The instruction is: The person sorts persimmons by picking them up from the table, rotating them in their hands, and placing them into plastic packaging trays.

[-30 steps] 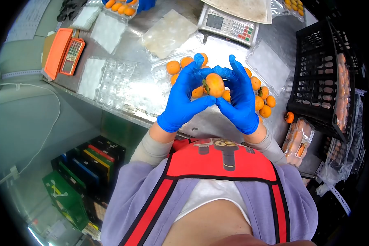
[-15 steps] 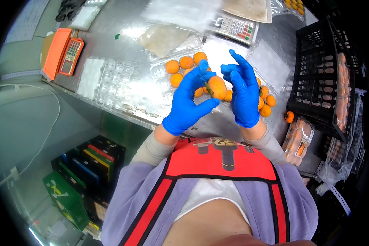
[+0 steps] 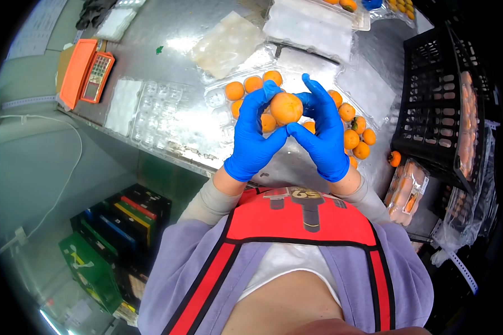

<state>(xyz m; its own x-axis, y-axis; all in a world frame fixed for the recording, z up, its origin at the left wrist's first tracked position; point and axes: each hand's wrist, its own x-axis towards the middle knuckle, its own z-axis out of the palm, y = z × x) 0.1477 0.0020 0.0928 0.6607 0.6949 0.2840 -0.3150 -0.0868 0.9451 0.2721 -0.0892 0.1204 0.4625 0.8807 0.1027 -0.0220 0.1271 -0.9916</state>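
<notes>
My left hand [image 3: 252,137] and my right hand [image 3: 323,137], both in blue gloves, are closed around one orange persimmon [image 3: 286,108]. Its smooth side faces up, and the thumbs meet below it. Behind my left hand, several persimmons [image 3: 235,90] sit in a clear plastic tray [image 3: 214,99], partly hidden by the glove. Loose persimmons [image 3: 351,139] lie on the metal table just right of my right hand.
A black crate [image 3: 425,106] stands at the right, with a wrapped fruit pack [image 3: 408,192] before it. Clear trays [image 3: 159,114] and an orange scale [image 3: 78,75] are at left. A white-lined tray [image 3: 310,28] lies at the back. Something blue [image 3: 373,4] shows at the top edge.
The persimmon has been turned so its stem no longer shows, and my right hand has closed in on it. At the back, a white-lined tray has moved right and now covers the scale's keypad.
</notes>
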